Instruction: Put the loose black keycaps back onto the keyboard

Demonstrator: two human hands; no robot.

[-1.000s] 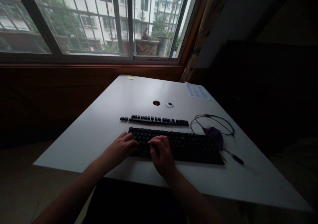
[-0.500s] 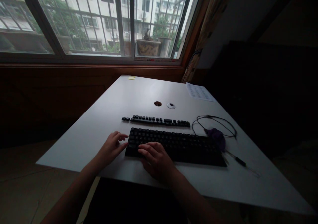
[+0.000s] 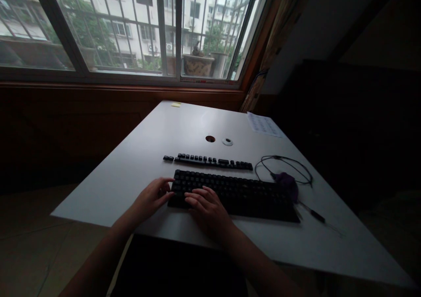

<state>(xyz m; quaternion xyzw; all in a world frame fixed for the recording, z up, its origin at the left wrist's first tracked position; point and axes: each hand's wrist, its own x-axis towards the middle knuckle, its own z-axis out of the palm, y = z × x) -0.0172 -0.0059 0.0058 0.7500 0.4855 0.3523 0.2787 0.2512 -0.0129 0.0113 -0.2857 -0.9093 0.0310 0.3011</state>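
Observation:
A black keyboard (image 3: 237, 196) lies on the white table (image 3: 131, 156) in front of me. At its left end is my left hand (image 3: 154, 196), thumb and forefinger apart, with their tips at the edge keys. My right hand (image 3: 208, 209) rests over the left part of the keyboard, palm down, fingers stretched across the lower keys. Its fingers hide some keys, and I see nothing held in either hand. Just behind the keyboard runs a row of loose black keycaps (image 3: 213, 161), with a pair a little apart at its left end.
Right of the keyboard lie a purple cloth-like item (image 3: 287, 185), a looped black cable (image 3: 286, 158) and a thin tool with a black handle (image 3: 317, 215). Farther back are a round hole (image 3: 210, 139), a white ring cover (image 3: 227, 142), a printed sheet (image 3: 265, 124) and yellow sticky notes (image 3: 176, 105).
My left hand has shifted slightly right, bringing thumb and forefinger closer to the keyboard's left end. My right hand stays in nearly the same place. The whole view has moved a little.

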